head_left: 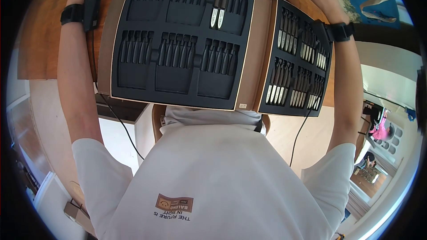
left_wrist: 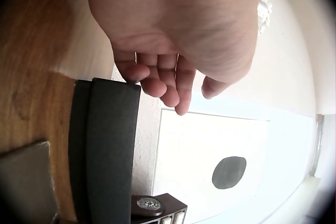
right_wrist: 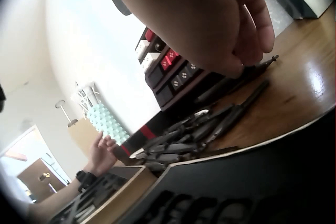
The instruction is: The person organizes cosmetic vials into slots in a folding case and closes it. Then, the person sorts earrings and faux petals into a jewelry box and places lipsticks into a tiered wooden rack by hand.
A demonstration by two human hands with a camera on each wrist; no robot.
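A wide open case [head_left: 251, 62] lies before me, with black moulded trays in both halves. In the left tray [head_left: 178, 20], two dark-handled tools with pale pointed ends [head_left: 218, 9] sit in the upper right compartment; dark moulded slots fill the others. Rows of similar tools [head_left: 278, 82] occupy the right tray. My left hand [left_wrist: 173, 29] hangs by the case's left side, fingers loosely bent, holding nothing. My right hand [right_wrist: 220, 29] is over a pile of dark slim tools [right_wrist: 184, 137], its bent fingertips right at one with a pointed tip [right_wrist: 270, 61]; I cannot tell if it grips it.
The wooden table [right_wrist: 299, 77] extends behind the case. A dark stepped rack with red, white and black pieces [right_wrist: 170, 66] stands behind the pile. A blue picture or mat [head_left: 369, 0] is at the far right. Black cables [head_left: 118, 122] run from both wrist cameras.
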